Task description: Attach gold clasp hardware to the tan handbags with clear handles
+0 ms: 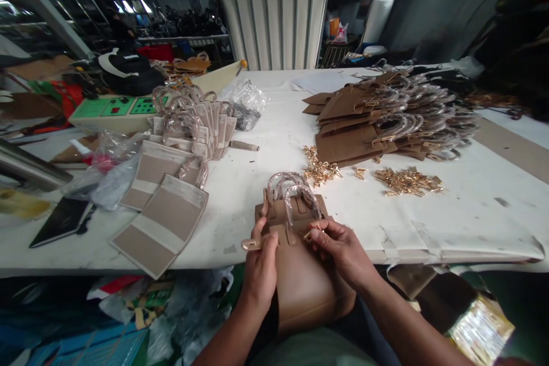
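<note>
A brown handbag (pixel 315 283) rests on my lap and leans against the table edge, its looped handles (pixel 295 189) wrapped in clear plastic. My left hand (pixel 262 263) grips the bag's upper left edge, thumb on the front panel. Beside those fingers a short strap tab (pixel 251 245) with a gold fitting sticks out to the left. At the upper right of the bag, near a handle base, my right hand (pixel 338 243) pinches a small gold metal piece (pixel 307 234). Its exact shape is partly hidden by the fingers.
Beyond the bag lie loose gold fittings (pixel 319 168) and another gold heap (pixel 409 181). Brown bag pieces (pixel 351 126) are stacked at the right. Beige panels (pixel 163 223) with wrapped handles, a wooden-handled tool (pixel 245 146) and a green control box (pixel 114 111) occupy the left.
</note>
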Motion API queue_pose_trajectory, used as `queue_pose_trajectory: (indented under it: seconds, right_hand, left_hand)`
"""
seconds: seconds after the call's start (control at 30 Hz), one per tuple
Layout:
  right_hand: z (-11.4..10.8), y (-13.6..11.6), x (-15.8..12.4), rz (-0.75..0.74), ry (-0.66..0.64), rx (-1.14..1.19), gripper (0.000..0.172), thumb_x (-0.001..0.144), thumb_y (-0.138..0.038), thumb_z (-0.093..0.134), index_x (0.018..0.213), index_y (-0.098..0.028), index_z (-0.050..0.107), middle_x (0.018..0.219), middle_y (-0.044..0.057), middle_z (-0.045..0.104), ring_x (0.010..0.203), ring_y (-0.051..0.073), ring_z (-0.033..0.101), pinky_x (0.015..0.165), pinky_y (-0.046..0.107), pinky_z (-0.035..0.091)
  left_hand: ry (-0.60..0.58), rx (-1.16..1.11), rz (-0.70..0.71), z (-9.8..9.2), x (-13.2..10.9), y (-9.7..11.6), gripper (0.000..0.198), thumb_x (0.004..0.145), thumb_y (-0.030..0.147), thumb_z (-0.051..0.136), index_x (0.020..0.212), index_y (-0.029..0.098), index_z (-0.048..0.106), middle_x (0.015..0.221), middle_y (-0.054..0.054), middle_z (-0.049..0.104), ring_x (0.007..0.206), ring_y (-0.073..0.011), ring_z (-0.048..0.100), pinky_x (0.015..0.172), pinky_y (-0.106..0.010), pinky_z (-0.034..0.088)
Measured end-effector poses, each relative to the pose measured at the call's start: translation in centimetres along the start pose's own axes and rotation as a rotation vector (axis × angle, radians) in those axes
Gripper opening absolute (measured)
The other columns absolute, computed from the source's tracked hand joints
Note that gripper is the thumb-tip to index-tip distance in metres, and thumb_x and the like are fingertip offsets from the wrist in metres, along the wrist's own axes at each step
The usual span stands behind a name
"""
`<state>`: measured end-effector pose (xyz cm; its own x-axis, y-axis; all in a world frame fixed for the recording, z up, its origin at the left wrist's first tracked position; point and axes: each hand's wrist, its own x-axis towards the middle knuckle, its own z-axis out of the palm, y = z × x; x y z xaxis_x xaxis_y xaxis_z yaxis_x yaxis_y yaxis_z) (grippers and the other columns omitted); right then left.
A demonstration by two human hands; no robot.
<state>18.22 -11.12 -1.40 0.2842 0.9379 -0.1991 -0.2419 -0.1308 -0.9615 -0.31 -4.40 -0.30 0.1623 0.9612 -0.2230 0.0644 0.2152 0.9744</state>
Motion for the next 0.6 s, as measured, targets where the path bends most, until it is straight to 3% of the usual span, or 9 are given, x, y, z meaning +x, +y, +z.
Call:
queue_pose_trajectory:
  seconds: [0.07, 0.13, 0.2, 0.27, 0.43, 0.6]
  right_hand:
    - [0.1, 0.0, -0.1, -0.004, 0.014, -0.047, 0.047, 0.086, -0.056, 0.08, 0.106, -0.014, 0.07, 0.073, 0.001, 0.061, 0.061, 0.01, 0.048, 0.056, 0.024, 0.036]
    - [0.4, -0.1, -0.2, -0.016, 0.004, -0.071, 0.047, 0.086, -0.056, 0.08, 0.106, -0.015, 0.07, 0.073, 0.0, 0.059, 0.06, 0.01, 0.044, 0.056, 0.024, 0.033]
    - [0.6, -0.1, -0.3, -0.034, -0.011, -0.095, 0.044, 0.088, -0.056, 0.077, 0.104, -0.016, 0.07, 0.07, -0.001, 0.056, 0.06, 0.01, 0.041, 0.056, 0.024, 0.032]
    - [0.8, -0.4, -0.2, -0.073, -0.013, -0.163, 0.039, 0.092, -0.055, 0.073, 0.103, -0.017, 0.07, 0.069, -0.002, 0.055, 0.061, 0.011, 0.043, 0.057, 0.025, 0.033]
    - [0.6, -1.0, 0.1, -0.307, -0.022, -0.471, 0.026, 0.096, -0.046, 0.07, 0.095, -0.02, 0.075, 0.095, 0.004, 0.068, 0.09, 0.018, 0.061, 0.082, 0.03, 0.046]
    - [0.9, -1.1, -0.2, -0.201, -0.009, -0.464, 0.03, 0.095, -0.049, 0.07, 0.103, -0.021, 0.077, 0.092, 0.005, 0.072, 0.082, 0.02, 0.065, 0.074, 0.032, 0.05]
  left_hand:
    - [-0.051, -0.126, -0.191, -1.0, -0.4, 0.0, 0.058, 0.091, 0.049, 0.065, 0.141, 0.022, 0.055, 0.121, -0.01, 0.069, 0.106, -0.0245, 0.067, 0.083, -0.032, 0.054]
    - [-0.165, -0.179, -0.293, -1.9, -0.7, 0.3, 0.052, 0.089, 0.048, 0.068, 0.132, 0.021, 0.061, 0.118, -0.011, 0.07, 0.1, -0.0254, 0.069, 0.072, -0.031, 0.056]
    - [-0.251, -0.172, -0.287, -2.4, -0.8, 0.6, 0.044, 0.087, 0.047, 0.072, 0.119, 0.017, 0.067, 0.108, -0.01, 0.072, 0.092, -0.0243, 0.069, 0.065, -0.03, 0.056]
    - [-0.255, -0.173, -0.252, -2.5, -0.6, 0.9, 0.044, 0.085, 0.048, 0.075, 0.115, 0.017, 0.069, 0.101, -0.009, 0.072, 0.087, -0.0224, 0.068, 0.061, -0.029, 0.056]
    - [-0.247, -0.191, -0.188, -1.8, -0.1, 0.6, 0.059, 0.082, 0.052, 0.08, 0.128, 0.017, 0.068, 0.103, -0.011, 0.074, 0.091, -0.0241, 0.07, 0.064, -0.029, 0.058]
    - [-0.243, -0.2, -0.145, -1.7, -0.2, 0.2, 0.061, 0.083, 0.052, 0.08, 0.131, 0.015, 0.069, 0.104, -0.012, 0.077, 0.089, -0.0226, 0.071, 0.066, -0.026, 0.057]
